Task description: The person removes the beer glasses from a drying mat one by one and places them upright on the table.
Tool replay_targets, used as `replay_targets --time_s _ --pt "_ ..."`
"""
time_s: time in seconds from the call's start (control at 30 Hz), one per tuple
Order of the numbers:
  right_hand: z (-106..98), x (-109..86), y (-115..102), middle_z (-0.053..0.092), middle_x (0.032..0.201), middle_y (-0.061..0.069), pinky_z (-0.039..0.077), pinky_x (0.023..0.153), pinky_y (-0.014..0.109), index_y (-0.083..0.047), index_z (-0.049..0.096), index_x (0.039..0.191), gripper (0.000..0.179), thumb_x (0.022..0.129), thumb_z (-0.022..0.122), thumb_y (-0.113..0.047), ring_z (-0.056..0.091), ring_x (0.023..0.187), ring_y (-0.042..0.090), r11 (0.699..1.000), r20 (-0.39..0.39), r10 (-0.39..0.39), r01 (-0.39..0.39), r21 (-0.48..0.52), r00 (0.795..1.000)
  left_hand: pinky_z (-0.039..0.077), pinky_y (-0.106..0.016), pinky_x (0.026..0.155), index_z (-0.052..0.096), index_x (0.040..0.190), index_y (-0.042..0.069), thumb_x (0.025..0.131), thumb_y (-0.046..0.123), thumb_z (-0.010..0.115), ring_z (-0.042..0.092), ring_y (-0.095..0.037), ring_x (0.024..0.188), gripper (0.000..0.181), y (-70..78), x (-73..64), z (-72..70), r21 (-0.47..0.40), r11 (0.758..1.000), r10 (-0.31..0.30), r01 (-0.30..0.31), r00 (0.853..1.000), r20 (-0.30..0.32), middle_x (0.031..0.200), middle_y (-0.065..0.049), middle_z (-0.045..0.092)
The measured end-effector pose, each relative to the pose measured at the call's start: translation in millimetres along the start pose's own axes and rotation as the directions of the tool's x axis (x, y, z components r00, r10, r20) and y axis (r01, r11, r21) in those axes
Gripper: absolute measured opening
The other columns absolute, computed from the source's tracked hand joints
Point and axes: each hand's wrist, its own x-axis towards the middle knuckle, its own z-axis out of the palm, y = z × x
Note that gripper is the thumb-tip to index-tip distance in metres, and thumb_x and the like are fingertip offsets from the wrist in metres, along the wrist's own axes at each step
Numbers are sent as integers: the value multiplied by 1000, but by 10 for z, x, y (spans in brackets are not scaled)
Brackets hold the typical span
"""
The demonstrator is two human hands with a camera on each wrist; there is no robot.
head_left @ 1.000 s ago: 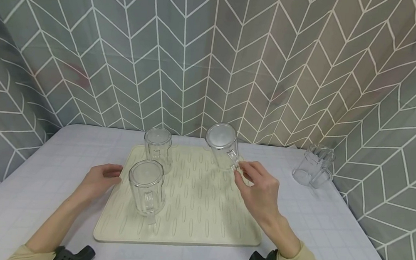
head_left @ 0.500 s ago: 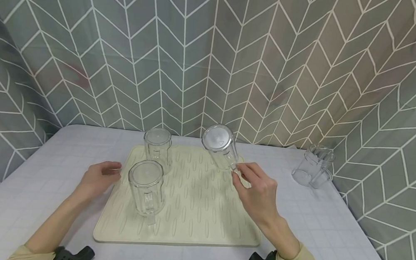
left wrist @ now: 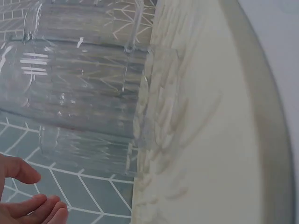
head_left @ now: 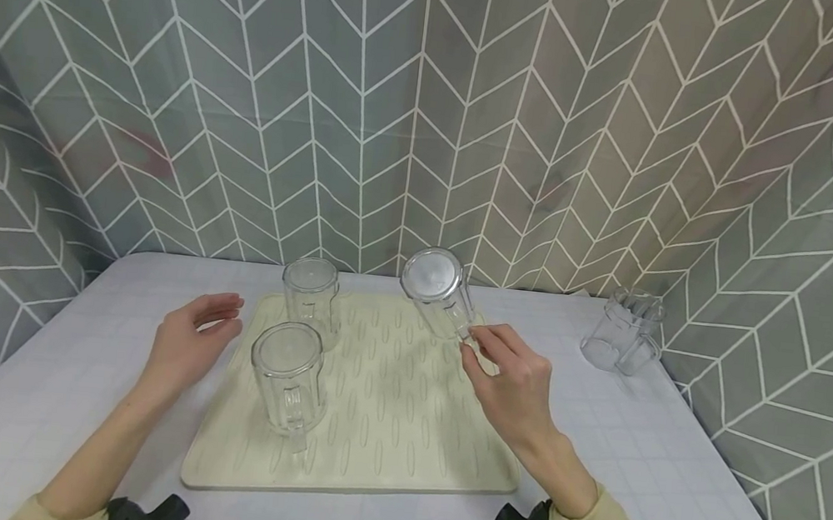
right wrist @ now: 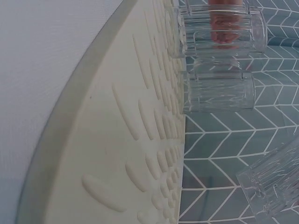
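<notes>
My right hand [head_left: 513, 382] pinches the handle of a clear glass mug [head_left: 438, 283] between thumb and fingers. This mug is held bottom up over the back right of a cream ribbed mat [head_left: 400, 426], leaning to the left; in the right wrist view the tilted mug [right wrist: 273, 182] shows at lower right. Two more glass mugs stand upside down on the mat's left side, one behind [head_left: 313, 300] and one in front [head_left: 288, 377]. Just beyond the mat's left edge is my left hand [head_left: 190, 339], fingers loosely bent and holding nothing.
Another glass mug [head_left: 621, 330] stands at the back right of the white-covered table [head_left: 639, 449], handle toward the right. A patterned curtain [head_left: 414, 126] rises directly behind the table and along both sides.
The mug in my right hand has tipped further and shifted slightly left. My left hand has lifted and moved a little away from the mat's edge. The mugs on the mat stay put.
</notes>
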Motion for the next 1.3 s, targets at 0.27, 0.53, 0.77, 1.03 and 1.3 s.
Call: replay_targets --time_s 0.27,0.53,0.77,1.03,1.3 --pt "3 4 -6 71 85 9 60 58 28 3 74 90 20 72 77 11 71 65 19 1000 16 1 -1 2 1000 45 -2 93 60 130 1 96 15 63 61 -25 117 37 350 -66 59 -65 995 77 -80 996 -46 127 -15 66" --pt "10 7 -10 71 85 9 60 57 29 2 74 90 21 72 78 10 71 65 19 1000 19 -10 10 -3 1000 44 -5 97 60 131 3 92 15 69 63 -30 119 42 696 -145 170 -81 978 188 -191 981 -35 129 -12 65" --pt "19 -8 -10 71 85 9 60 57 29 3 74 90 20 72 78 10 71 65 21 1000 29 -5 5 1 1000 51 -31 103 60 132 7 89 16 72 62 -29 123 45 944 -162 286 -142 972 194 -188 980 32 132 -8 64" --pt "44 -16 -29 71 84 7 57 54 27 1 75 89 20 71 80 9 68 63 19 1000 25 -17 17 -8 1000 51 -38 105 58 136 7 85 19 77 60 -26 126 55 1142 -184 424 -154 972 192 -176 977 90 136 -8 62" --pt "41 -20 -47 71 85 6 57 54 27 0 75 90 23 70 81 10 68 63 17 1000 23 -17 17 -10 1000 48 -35 109 54 140 8 85 24 78 55 -24 130 63 1362 -179 606 -180 973 175 -146 972 158 139 -5 58"
